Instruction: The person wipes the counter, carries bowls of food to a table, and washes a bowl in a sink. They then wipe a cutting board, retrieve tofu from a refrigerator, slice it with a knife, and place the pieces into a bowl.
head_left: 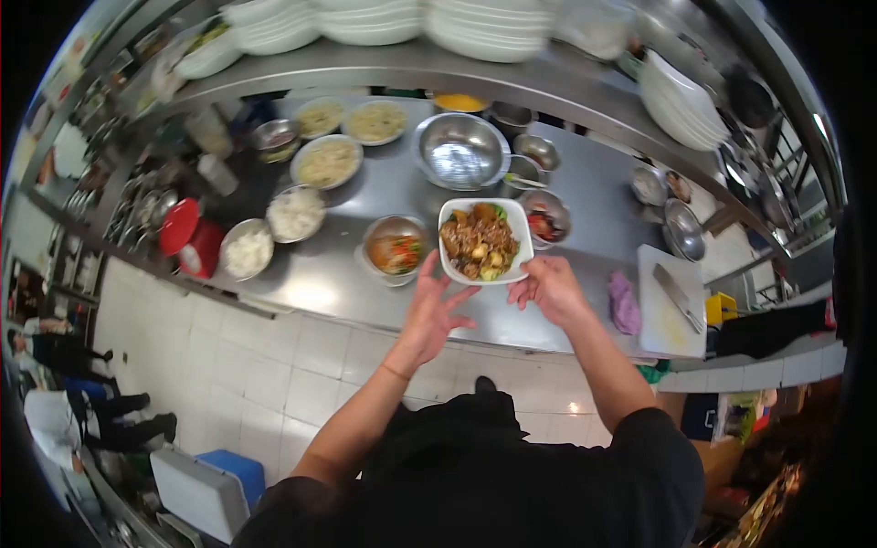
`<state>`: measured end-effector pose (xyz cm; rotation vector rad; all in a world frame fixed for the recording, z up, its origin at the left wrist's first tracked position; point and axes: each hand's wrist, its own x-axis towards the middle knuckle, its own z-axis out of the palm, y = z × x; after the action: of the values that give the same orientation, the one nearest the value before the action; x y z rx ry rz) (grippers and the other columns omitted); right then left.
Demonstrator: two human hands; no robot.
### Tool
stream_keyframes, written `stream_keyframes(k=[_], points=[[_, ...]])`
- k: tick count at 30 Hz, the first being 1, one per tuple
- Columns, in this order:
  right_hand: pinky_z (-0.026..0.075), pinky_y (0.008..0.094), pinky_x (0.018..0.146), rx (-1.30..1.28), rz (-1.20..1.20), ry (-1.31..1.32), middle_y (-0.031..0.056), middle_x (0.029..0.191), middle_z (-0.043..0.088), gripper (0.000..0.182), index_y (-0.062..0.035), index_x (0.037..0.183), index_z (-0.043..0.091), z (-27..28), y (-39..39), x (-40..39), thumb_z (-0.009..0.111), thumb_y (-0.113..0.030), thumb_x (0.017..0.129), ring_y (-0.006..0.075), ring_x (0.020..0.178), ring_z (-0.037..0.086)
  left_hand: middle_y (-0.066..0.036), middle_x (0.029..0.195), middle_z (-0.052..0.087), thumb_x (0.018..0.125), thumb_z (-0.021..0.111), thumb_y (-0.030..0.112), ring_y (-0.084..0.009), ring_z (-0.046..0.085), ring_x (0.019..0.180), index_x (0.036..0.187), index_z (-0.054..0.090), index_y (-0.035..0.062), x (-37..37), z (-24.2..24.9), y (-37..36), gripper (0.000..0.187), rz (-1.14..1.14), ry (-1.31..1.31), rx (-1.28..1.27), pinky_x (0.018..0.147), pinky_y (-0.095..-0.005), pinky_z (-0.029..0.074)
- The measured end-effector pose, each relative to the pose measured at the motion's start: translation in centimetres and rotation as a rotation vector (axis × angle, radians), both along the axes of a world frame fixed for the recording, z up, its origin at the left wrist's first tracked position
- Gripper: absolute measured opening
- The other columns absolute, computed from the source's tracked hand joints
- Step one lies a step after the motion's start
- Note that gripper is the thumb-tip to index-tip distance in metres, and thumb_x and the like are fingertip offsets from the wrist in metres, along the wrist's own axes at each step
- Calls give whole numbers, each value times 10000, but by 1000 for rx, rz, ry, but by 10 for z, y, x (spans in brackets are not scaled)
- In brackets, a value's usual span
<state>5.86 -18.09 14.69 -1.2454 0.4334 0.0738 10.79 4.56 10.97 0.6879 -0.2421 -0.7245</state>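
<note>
Here the fingers of the right hand (pixel 551 288) curl under the near right edge of a white square plate (pixel 484 240), thumb at its rim, gripping it. The left hand (pixel 429 310) is spread open, fingers splayed, its fingertips touching the plate's near left corner; whether it bears any weight cannot be told.

The one plate sits just above the steel counter (pixel 585 192), near its front edge, between a small steel bowl of orange and green food (pixel 396 248) on its left and another small steel bowl with red pieces (pixel 546 219) on its right. It is heaped with brown glazed chunks, a few paler round pieces and bits of green, filling nearly the whole dish; its rim is clean and white.

Farther out, one large empty steel mixing bowl (pixel 459 151) stands behind the plate. To the left are two bowls of white rice or shredded food (pixel 248 248) and three bowls of pale noodles (pixel 327 162). One red lid or container (pixel 188 236) lies at the far left edge. To the right, one pink cloth (pixel 625 303) lies beside one white cutting board (pixel 671 301), which carries one cleaver (pixel 679 297). On the shelf above, stacks of white plates (pixel 475 27) stand in a row; their count is too blurred to tell.
</note>
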Motion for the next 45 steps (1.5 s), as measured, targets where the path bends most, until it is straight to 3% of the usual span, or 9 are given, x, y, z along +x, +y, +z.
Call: stream_keyframes(k=[7,11,14,18,20,23,36,39,45], points=[[523,335,484,161,178,21,192,780,663,230,82,931,585,-38,190,62,522,-138,921,271,587,670,-114,1350,503,873,271,738,-255,607,1086,1442,286,122,35,-21,141,838,271,28,178,721,-349,568],[505,317,444,-51,623,27,175,808,656,324,73,981,577,-48,212,142,537,-247,956,245,596,671,-113,1389,464,873,262,738,-268,564,1159,1463,250,146,63,-28,201,835,387,171,119,795,-387,574],[497,313,433,-297,206,29,168,826,639,368,90,989,563,-70,197,252,519,-274,961,226,560,649,-124,1463,363,866,263,740,-305,476,1263,1487,190,137,84,-28,232,868,545,198,118,889,-499,542],[546,372,500,-408,201,199,223,926,627,310,116,1054,514,-147,168,397,499,-167,928,293,642,671,-123,1492,313,839,268,766,-341,409,1317,1497,177,154,109,-36,260,904,671,239,91,949,-543,498],[576,388,559,151,98,80,232,942,637,307,122,1070,518,-187,173,428,517,-143,914,313,689,678,-122,1499,301,837,276,766,-347,399,1323,1498,176,161,117,-37,271,902,683,249,38,962,-552,484],[588,379,565,96,10,21,218,959,656,304,115,1097,527,-221,176,443,558,-125,913,299,738,683,-127,1509,281,837,280,765,-362,376,1335,1499,170,160,130,-33,277,904,780,302,21,992,-563,456],[544,346,511,-261,-180,-57,178,961,655,294,101,1115,535,-111,103,327,557,-108,910,250,685,659,-152,1489,325,838,257,785,-387,406,1314,1492,192,129,151,-38,341,929,786,303,-52,971,-574,460],[513,331,505,-253,11,-141,146,945,665,302,66,1128,550,-83,92,315,575,-128,897,224,677,648,-175,1464,361,854,251,766,-393,460,1269,1485,195,92,135,-41,385,925,798,329,-115,909,-555,516],[477,326,478,-394,218,-96,106,867,643,196,38,1000,576,10,251,295,568,-109,870,181,644,618,-146,1447,388,863,215,756,-370,484,1253,1487,193,138,108,-53,510,879,914,342,-121,868,-535,549]])
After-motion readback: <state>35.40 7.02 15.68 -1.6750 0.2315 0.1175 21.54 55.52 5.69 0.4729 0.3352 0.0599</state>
